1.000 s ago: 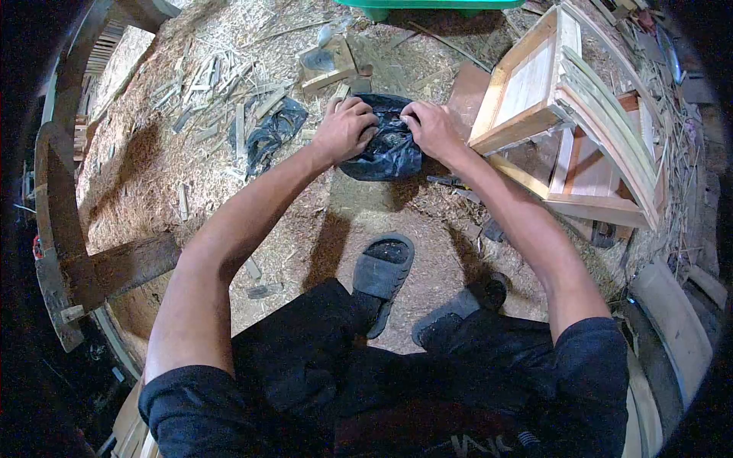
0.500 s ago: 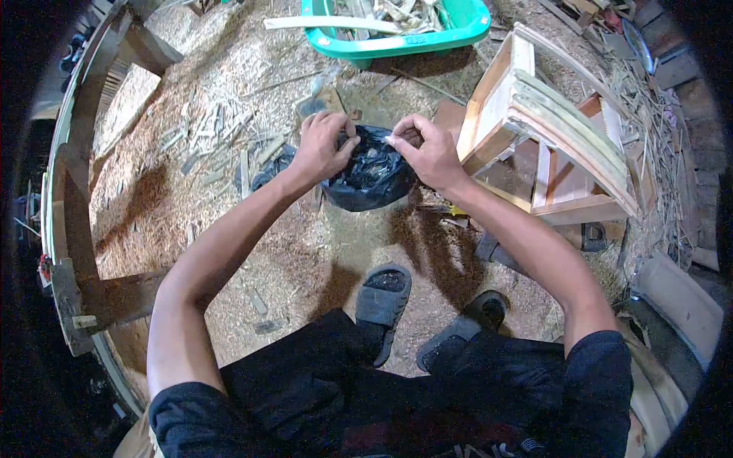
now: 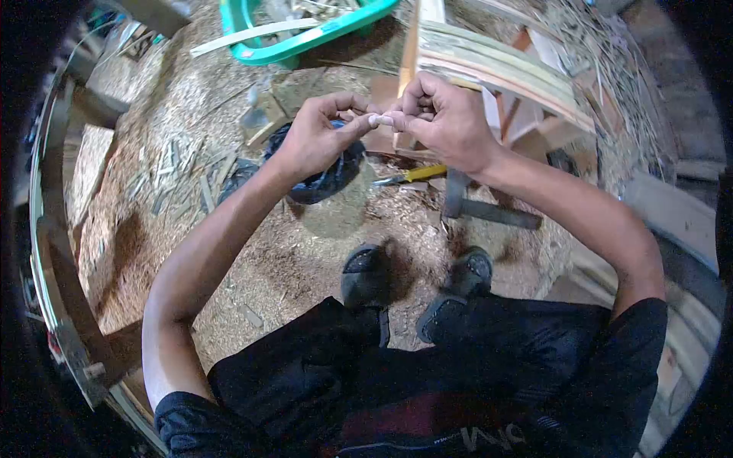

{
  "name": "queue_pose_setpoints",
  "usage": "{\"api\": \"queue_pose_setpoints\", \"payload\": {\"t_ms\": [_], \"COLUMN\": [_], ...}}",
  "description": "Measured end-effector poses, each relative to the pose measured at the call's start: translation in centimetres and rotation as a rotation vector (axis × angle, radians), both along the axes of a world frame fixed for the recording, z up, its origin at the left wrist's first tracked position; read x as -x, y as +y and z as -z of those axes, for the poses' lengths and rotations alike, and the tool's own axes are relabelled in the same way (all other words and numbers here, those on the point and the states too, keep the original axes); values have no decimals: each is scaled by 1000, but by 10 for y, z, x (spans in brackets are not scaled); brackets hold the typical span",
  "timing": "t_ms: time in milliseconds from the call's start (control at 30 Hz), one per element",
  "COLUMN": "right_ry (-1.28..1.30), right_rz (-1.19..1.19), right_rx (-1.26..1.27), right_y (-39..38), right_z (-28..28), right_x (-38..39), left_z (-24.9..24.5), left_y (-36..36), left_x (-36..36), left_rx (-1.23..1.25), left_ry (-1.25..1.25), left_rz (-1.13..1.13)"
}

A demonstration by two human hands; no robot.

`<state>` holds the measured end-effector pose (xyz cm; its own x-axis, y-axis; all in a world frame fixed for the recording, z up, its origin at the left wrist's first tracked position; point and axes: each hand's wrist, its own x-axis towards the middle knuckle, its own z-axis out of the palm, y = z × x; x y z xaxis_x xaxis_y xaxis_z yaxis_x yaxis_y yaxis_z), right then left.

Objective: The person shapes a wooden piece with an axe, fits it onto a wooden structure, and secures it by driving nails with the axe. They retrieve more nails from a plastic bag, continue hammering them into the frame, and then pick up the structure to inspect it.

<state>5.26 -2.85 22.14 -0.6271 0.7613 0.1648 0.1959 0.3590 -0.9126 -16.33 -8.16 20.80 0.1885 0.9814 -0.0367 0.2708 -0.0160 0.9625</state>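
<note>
My left hand (image 3: 321, 136) and my right hand (image 3: 450, 126) meet at the fingertips, thumbs and fingers pinched together. A small whitish spot shows where they touch; whether it is a held piece or a coated fingertip, I cannot make out. Below and behind my left hand is a black plastic bag (image 3: 330, 182), its opening partly hidden by the hand and wrist. A wooden frame with curved, pale layered strips (image 3: 500, 65) stands just beyond my right hand. On the ground under my hands lies a tool with a yellow handle (image 3: 424, 174).
A green plastic tub (image 3: 305, 47) with wood scraps stands at the top, a pale strip (image 3: 252, 37) across its rim. Shavings and offcuts (image 3: 174, 159) cover the floor. Wooden framing (image 3: 57, 252) runs along the left. A dark grey bar-like piece (image 3: 500, 214) lies right of the yellow-handled tool.
Both hands have come up from the black bag's opening and together, fingertips now touching. The view has shifted right, so the bag and tub appear further left, and the yellow-handled tool shows more fully.
</note>
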Motion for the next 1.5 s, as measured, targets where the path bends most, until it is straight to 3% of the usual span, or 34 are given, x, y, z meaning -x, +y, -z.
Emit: {"api": "queue_pose_setpoints", "payload": {"t_ms": [67,100,167,200,233,300,367,400,500,633,667,733,767,833,867,900,1033,1100,1233,1333,1367,1400,1433,1500], "right_ry": [13,10,8,-4,-167,-487,-612,-830,-1005,-1063,-1007,-963,-939,-689,-926,-1162,-896,-727,-545,-468,-288,-193,-97,-196], "right_rz": [34,81,174,206,236,284,170,38,-27,-242,-218,-129,-90,-320,-417,-504,-309,-250,-9,58,141,210,275,316], "right_rx": [99,117,152,205,215,233,-155,-109,-122,-36,-86,0,37,-304,-133,44,-258,-326,-250,-244,-403,-103,198,141], "right_y": [-10,-14,-23,-30,-37,-49,-75,-79,-86,-60,-57,-68,-72,-70,-69,-68,-87,-86,-59,-20,-5,4,13,44], "right_z": [-8,-3,18,26,38,75,142,166,166,162,191,157,144,150,143,100,37,8,-55,-99,-91,-103,-115,-114], "right_x": [-23,-35,-58,-69,-81,-111,-151,-168,-174,-163,-170,-168,-169,-191,-192,-182,-183,-177,-147,-121,-116,-108,-102,-101], "left_z": [11,13,21,50,74,127,130,126,142,132,121,96,61,32,17,-4,-74,-80,-57,-27,-19,-22,-24,-19], "left_y": [3,0,-1,-2,-5,-13,-23,-21,-19,-16,-13,-11,-12,-6,-2,4,33,67,137,160,163,158,153,152], "left_x": [-23,-37,-66,-76,-87,-103,-115,-118,-121,-123,-125,-127,-128,-116,-110,-105,-86,-74,-57,-59,-59,-61,-63,-60], "left_rx": [-29,131,80,14,141,86,169,314,428,469,323,24,201,-144,-163,-184,-231,-344,-166,-263,-287,-341,-360,-394], "left_ry": [-17,-34,88,79,96,94,201,143,10,-210,-131,35,-16,-51,-58,-65,-167,-143,-287,-51,-13,127,113,128], "left_rz": [66,66,173,230,237,193,204,247,322,276,342,461,497,671,675,682,445,258,8,-13,-1,-31,-52,-95]}}
